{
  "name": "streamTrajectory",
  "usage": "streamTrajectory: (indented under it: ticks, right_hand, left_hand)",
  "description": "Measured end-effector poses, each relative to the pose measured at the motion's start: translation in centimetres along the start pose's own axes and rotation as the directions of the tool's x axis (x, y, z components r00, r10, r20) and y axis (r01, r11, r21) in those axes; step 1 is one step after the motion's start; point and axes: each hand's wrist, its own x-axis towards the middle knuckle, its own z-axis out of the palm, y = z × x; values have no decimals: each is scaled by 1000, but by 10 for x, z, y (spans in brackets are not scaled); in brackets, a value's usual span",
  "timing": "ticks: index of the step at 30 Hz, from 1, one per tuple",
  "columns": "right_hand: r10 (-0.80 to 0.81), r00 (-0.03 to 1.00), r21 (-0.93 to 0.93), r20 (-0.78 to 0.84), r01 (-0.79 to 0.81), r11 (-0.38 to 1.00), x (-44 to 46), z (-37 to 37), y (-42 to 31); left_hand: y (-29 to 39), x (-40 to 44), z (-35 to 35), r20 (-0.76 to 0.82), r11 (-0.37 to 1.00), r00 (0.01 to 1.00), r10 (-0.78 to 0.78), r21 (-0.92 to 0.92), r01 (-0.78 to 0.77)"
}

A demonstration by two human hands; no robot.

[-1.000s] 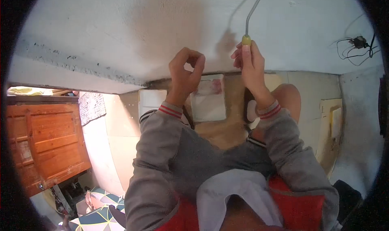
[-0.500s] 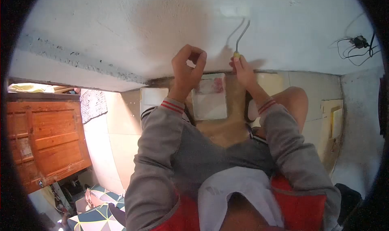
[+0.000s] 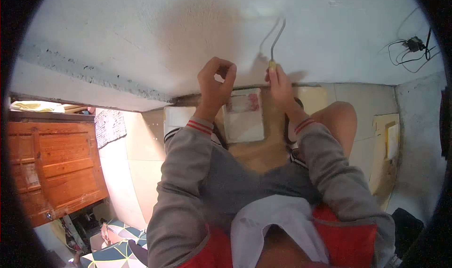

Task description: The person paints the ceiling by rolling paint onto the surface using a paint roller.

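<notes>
My right hand (image 3: pixel 280 85) is wrapped round the yellow handle (image 3: pixel 272 64) of a paint roller, whose bent metal rod (image 3: pixel 278 40) reaches up against the pale wall (image 3: pixel 325 42). A whitish roller head (image 3: pixel 266 9) is faint at the rod's top, hard to tell from the wall. To the left, my left hand (image 3: pixel 217 82) is raised with curled fingers and thumb near each other, a gap between them and nothing visible inside. Below and between the hands lies a white tray (image 3: pixel 245 127) with a reddish patch, on the floor between my legs.
Another white tray or lid (image 3: pixel 180 115) lies left of the first. A wooden cabinet door (image 3: pixel 66 162) stands at the left. Dark wires hang from a socket (image 3: pixel 414 44) on the wall at the right. A yellowish panel (image 3: pixel 390 141) is at the right.
My right hand and the roller have come down and slightly left from their position a second ago. My left hand has stayed nearly in place.
</notes>
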Motion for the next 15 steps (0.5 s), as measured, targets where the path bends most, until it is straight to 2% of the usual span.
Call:
streamTrajectory:
  ticks: [7, 9, 10, 12, 15]
  right_hand:
    - [-168, 980, 203, -103, 186, 961, 34, -17, -96]
    - [-49, 995, 531, -88, 89, 842, 27, -13, -132]
    - [-47, 995, 535, -88, 87, 841, 24, -16, -141]
    - [55, 998, 437, -21, -40, 898, 21, -20, -149]
    - [25, 1000, 368, 19, -30, 929, 21, -15, -111]
  left_hand:
    - [4, -1, 3, 55, 1000, 998, -11, -15, 12]
    - [5, 1, 4, 65, 1000, 998, -21, -15, 22]
    - [5, 1, 5, 54, 1000, 999, 4, -11, -4]
    - [3, 0, 3, 42, 1000, 999, 27, -5, -27]
    - [-2, -2, 0, 40, 999, 998, 42, 4, -42]
